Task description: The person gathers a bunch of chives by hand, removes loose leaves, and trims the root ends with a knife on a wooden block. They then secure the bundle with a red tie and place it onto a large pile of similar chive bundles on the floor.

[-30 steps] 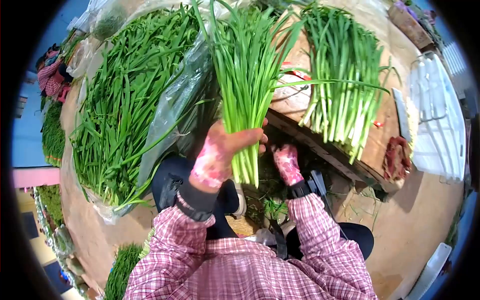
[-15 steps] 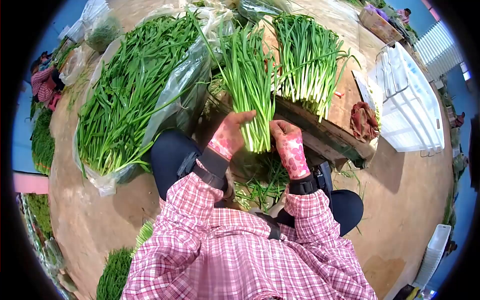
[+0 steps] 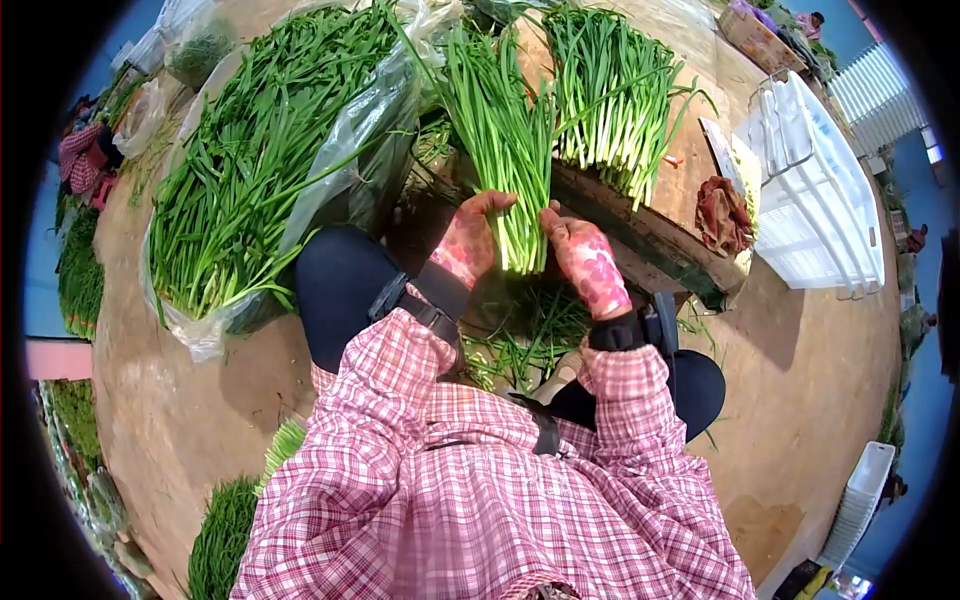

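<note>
A bunch of green stalks (image 3: 510,170) stands between my hands, its pale cut ends pointing down toward me. My left hand (image 3: 472,235) is wrapped round its left side near the ends, the thumb lying across the front. At the right edge of the same bunch, my right hand (image 3: 580,250) has its fingers closed on the stalks. A second bundle of stalks (image 3: 615,110) lies on the wooden board (image 3: 683,205) just beyond. To the left, a large heap of greens (image 3: 270,150) fills an open plastic bag (image 3: 345,165).
A crumpled reddish cloth (image 3: 724,215) sits on the board's right end. Beside it stand stacked white crates (image 3: 815,200). Loose leaves (image 3: 540,335) lie between my legs, and more greens (image 3: 225,535) at lower left. A person (image 3: 82,155) sits at far left.
The view has shifted, so most things appear slightly higher. Both hands still hold the bunch, and my right hand has turned a little, showing more of its back.
</note>
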The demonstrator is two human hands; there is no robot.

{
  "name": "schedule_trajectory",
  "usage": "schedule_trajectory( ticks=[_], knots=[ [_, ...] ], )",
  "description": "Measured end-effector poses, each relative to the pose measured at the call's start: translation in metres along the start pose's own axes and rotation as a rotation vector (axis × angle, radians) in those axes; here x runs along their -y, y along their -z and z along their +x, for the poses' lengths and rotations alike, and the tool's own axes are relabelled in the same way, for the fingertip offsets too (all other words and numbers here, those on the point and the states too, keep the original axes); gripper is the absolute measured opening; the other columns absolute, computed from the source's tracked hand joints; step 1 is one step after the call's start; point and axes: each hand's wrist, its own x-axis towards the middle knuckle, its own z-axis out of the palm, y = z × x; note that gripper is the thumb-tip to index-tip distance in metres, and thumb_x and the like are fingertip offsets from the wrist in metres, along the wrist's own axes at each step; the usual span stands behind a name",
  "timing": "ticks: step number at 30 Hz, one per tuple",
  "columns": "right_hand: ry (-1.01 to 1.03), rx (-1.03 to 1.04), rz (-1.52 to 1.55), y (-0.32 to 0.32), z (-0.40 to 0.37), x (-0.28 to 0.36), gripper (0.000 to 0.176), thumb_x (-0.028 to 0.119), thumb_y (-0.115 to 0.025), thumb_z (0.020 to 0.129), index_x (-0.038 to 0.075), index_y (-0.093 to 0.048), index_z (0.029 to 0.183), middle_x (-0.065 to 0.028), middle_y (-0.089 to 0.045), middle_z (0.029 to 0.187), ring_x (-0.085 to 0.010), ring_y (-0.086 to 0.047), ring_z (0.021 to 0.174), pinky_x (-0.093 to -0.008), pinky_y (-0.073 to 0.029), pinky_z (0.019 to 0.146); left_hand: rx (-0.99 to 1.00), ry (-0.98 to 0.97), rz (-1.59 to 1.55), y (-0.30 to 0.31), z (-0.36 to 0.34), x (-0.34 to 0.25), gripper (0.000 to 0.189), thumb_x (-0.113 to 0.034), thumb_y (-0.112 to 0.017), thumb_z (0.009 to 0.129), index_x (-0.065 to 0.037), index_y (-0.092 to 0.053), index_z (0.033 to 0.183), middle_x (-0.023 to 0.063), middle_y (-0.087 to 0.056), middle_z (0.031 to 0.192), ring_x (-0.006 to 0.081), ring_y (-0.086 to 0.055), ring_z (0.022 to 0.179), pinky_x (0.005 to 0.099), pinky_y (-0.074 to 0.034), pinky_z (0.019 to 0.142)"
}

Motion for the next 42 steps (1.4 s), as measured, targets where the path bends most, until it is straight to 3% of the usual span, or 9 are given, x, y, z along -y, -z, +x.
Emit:
schedule_trajectory(
  ticks=[5, 14, 18, 23, 24, 26, 32, 40, 42],
  knots=[
    [0.277, -0.211, 0.064, 0.002, -0.034, 0.034, 0.032, 0.031, -0.077, 0.079, 0.005, -0.07, 0.097, -0.014, -0.069, 0.095, -0.0282, -0.068, 0.08, -0.0363, -0.052, 0.068, -0.157, -0.097, 0.158, -0.011, 0.0, 0.003, 0.047, -0.015, -0.045, 0.085, 0.011, -0.053, 0.124, 0.0248, -0.063, 0.116, 0.035, -0.063, 0.106, 0.045, -0.047, 0.1],
    [0.148, 0.402, 0.233, 0.055, -0.053, 0.006, 0.02, 0.017, -0.07, 0.08, -0.002, -0.065, 0.079, -0.0048, -0.063, 0.067, -0.0113, -0.057, 0.064, -0.0277, -0.046, 0.059, -0.081, 0.058, -0.076, 0.005, -0.001, -0.01, 0.053, -0.018, -0.043, 0.084, 0.01, -0.048, 0.129, 0.0283, -0.06, 0.119, 0.0483, -0.059, 0.107, 0.058, -0.047, 0.098],
    [-0.039, 0.316, -1.219, 0.075, -0.052, -0.062, 0.016, 0.018, -0.071, 0.076, 0.005, -0.073, 0.084, -0.0122, -0.068, 0.073, -0.0262, -0.066, 0.067, -0.0357, -0.053, 0.064, -0.149, -0.054, 0.024, 0.003, 0.003, -0.004, 0.054, -0.018, -0.042, 0.085, 0.009, -0.046, 0.131, 0.0289, -0.06, 0.119, 0.0524, -0.057, 0.108, 0.0606, -0.047, 0.096],
    [0.266, -0.094, 0.203, 0.033, -0.035, 0.035, 0.026, 0.022, -0.075, 0.083, 0.004, -0.07, 0.1, -0.0126, -0.068, 0.087, -0.0254, -0.067, 0.079, -0.0342, -0.052, 0.071, -0.094, -0.057, 0.054, 0.017, 0.012, 0.002, 0.047, -0.015, -0.044, 0.083, 0.007, -0.054, 0.124, 0.0227, -0.065, 0.111, 0.0368, -0.065, 0.098, 0.0504, -0.053, 0.091],
    [0.242, -0.124, 0.038, 0.019, -0.025, 0.04, 0.025, 0.022, -0.075, 0.082, 0.003, -0.071, 0.099, -0.0131, -0.069, 0.088, -0.0231, -0.067, 0.077, -0.0331, -0.052, 0.07, -0.247, -0.29, 0.263, 0.041, 0.025, 0.008, 0.04, -0.014, -0.045, 0.084, 0.006, -0.059, 0.116, 0.0196, -0.067, 0.107, 0.0298, -0.067, 0.095, 0.046, -0.055, 0.086],
    [0.394, -0.24, -0.305, 0.0, -0.007, 0.035, 0.024, 0.02, -0.074, 0.082, 0.004, -0.071, 0.099, -0.0127, -0.069, 0.082, -0.0222, -0.066, 0.07, -0.0321, -0.052, 0.066, -0.338, -0.148, 0.196, 0.047, 0.02, 0.0, 0.036, -0.014, -0.046, 0.084, 0.007, -0.06, 0.111, 0.0182, -0.068, 0.105, 0.0304, -0.067, 0.093, 0.0462, -0.055, 0.084],
    [-0.114, 0.123, 1.083, 0.034, -0.004, 0.018, 0.019, 0.021, -0.068, 0.09, 0.002, -0.066, 0.09, -0.0015, -0.06, 0.068, -0.0073, -0.054, 0.057, -0.0221, -0.04, 0.049, -0.109, -0.082, 0.062, -0.003, 0.003, 0.0, 0.045, -0.02, -0.044, 0.085, 0.01, -0.057, 0.116, 0.0218, -0.067, 0.105, 0.0348, -0.068, 0.092, 0.0487, -0.053, 0.089],
    [0.445, -0.153, -0.249, 0.004, -0.023, 0.031, 0.017, 0.014, -0.076, 0.079, 0.002, -0.068, 0.089, -0.0157, -0.069, 0.079, -0.0259, -0.069, 0.072, -0.0378, -0.052, 0.061, -0.085, -0.093, 0.106, 0.001, 0.011, 0.003, 0.061, -0.021, -0.043, 0.081, 0.01, -0.045, 0.133, 0.0265, -0.057, 0.127, 0.0369, -0.06, 0.113, 0.0476, -0.045, 0.103],
    [0.307, -0.086, -0.028, 0.004, -0.021, 0.029, 0.015, 0.015, -0.074, 0.083, 0.002, -0.067, 0.086, -0.0072, -0.066, 0.069, -0.0169, -0.063, 0.059, -0.0306, -0.047, 0.054, -0.052, -0.062, 0.0, 0.004, 0.01, 0.003, 0.062, -0.021, -0.043, 0.081, 0.01, -0.043, 0.134, 0.0268, -0.056, 0.128, 0.0374, -0.059, 0.114, 0.0478, -0.045, 0.103]
  ],
)
